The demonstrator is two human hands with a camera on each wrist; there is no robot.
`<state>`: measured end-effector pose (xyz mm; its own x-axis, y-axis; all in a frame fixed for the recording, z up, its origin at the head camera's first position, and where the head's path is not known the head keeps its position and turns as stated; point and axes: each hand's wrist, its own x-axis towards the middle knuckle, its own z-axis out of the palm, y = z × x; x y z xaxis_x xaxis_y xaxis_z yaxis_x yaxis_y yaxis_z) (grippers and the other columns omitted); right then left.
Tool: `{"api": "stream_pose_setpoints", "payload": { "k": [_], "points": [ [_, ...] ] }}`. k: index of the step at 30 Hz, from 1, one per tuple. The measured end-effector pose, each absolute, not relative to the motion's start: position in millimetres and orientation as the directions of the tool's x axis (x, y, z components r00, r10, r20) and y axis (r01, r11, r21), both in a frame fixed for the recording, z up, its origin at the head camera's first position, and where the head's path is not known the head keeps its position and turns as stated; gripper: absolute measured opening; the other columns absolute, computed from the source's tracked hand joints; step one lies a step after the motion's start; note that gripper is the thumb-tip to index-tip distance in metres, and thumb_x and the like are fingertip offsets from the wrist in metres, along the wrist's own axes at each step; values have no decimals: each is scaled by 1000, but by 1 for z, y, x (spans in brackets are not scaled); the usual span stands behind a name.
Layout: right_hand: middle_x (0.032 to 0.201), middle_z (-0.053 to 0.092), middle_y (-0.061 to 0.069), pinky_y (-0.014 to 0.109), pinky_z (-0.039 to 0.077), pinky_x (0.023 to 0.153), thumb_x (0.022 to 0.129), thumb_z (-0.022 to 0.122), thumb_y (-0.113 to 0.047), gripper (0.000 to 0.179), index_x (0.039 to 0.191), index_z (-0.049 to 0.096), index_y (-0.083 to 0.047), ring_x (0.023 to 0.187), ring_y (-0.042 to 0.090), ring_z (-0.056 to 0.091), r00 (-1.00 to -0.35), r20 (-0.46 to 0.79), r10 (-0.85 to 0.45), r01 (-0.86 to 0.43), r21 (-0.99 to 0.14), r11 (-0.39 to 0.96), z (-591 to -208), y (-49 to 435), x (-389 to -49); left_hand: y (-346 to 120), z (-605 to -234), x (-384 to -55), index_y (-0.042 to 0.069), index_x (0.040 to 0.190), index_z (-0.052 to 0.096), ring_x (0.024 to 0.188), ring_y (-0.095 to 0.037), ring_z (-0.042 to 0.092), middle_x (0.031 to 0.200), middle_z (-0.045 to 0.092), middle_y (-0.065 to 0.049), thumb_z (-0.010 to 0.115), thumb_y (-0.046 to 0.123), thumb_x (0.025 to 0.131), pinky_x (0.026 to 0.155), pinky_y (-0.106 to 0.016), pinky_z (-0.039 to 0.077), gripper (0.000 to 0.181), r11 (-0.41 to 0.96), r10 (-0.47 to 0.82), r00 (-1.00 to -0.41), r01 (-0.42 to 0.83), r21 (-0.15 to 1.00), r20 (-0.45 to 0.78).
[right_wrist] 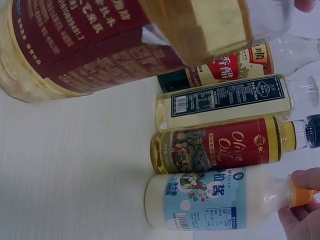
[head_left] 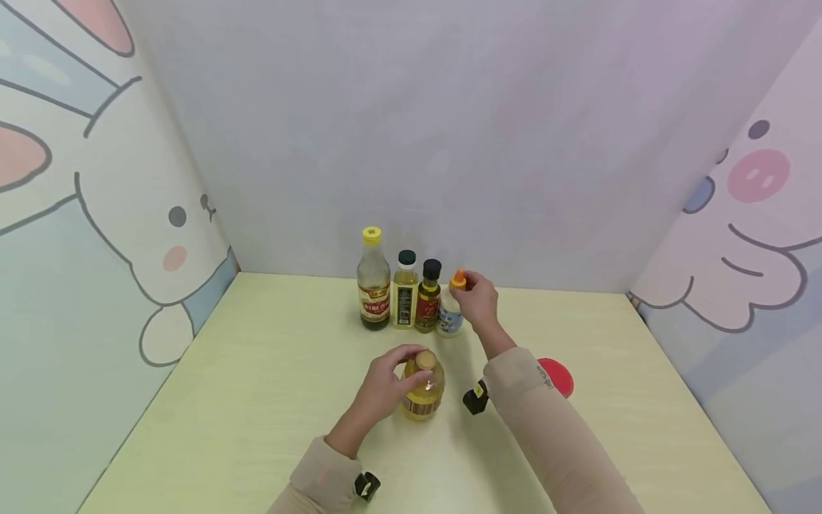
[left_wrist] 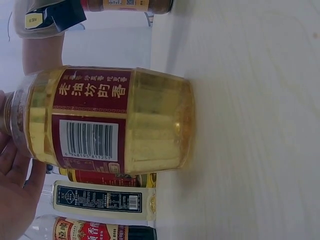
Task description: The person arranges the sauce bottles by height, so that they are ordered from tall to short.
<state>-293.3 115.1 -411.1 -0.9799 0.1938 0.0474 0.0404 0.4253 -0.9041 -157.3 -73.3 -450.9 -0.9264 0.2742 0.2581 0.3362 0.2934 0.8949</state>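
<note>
My left hand [head_left: 380,389] holds a squat bottle of golden cooking oil [head_left: 422,400] by its neck, fingers and thumb around the top. In the left wrist view its dark red label and barcode face the camera. Farther back, my right hand [head_left: 480,300] pinches the orange cap of a white salad dressing bottle [right_wrist: 205,201] with a blue label. That bottle stands upright at the right end of a row. Beside it come an olive oil bottle [right_wrist: 220,145] with a red label, a clear bottle [right_wrist: 225,102] with a black label, and a yellow-capped vinegar bottle [head_left: 374,289].
A round red lid [head_left: 557,377] shows partly behind my right sleeve [head_left: 533,389]. Black wrist cameras sit by both cuffs, the right one [head_left: 475,397] close to the oil bottle. A grey wall [head_left: 411,143] rises behind the row, with cartoon-printed side walls around the pale yellow table [head_left: 257,400].
</note>
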Motion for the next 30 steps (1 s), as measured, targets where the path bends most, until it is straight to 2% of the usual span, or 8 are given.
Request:
{"api": "stream_pose_setpoints", "payload": {
  "k": [16,20,26,30],
  "points": [
    [123,60,20,41,44,98,88,71,-7,47,131,56,2,115,32,54,-985,69,155,12,-884,468,-404,118,-287,-73,-452,-156,6,123,63,112,-27,58,118,64,-7,71,29,91,95,-55,44,40,291,269,-926,340,895,264],
    [130,56,20,42,43,100,88,71,-9,54,137,50,1,121,33,51,-990,50,131,19,-880,474,-401,118,-284,-73,-452,-156,7,123,63,113,-27,57,119,64,-6,71,30,91,96,-55,44,40,289,270,-927,335,897,260],
    [141,45,21,48,42,100,89,72,-17,72,148,35,-3,129,35,42,-996,-17,85,59,-850,523,-396,119,-277,-73,-451,-155,7,123,62,113,-28,57,120,64,-7,70,30,91,96,-55,44,40,287,271,-927,336,897,260],
    [142,43,22,49,42,100,88,73,-18,75,149,32,-4,130,36,41,-997,-24,77,62,-839,541,-391,119,-271,-73,-451,-156,7,124,62,114,-28,57,120,64,-6,70,30,91,96,-55,43,40,286,274,-926,335,898,258]
  ]
}}
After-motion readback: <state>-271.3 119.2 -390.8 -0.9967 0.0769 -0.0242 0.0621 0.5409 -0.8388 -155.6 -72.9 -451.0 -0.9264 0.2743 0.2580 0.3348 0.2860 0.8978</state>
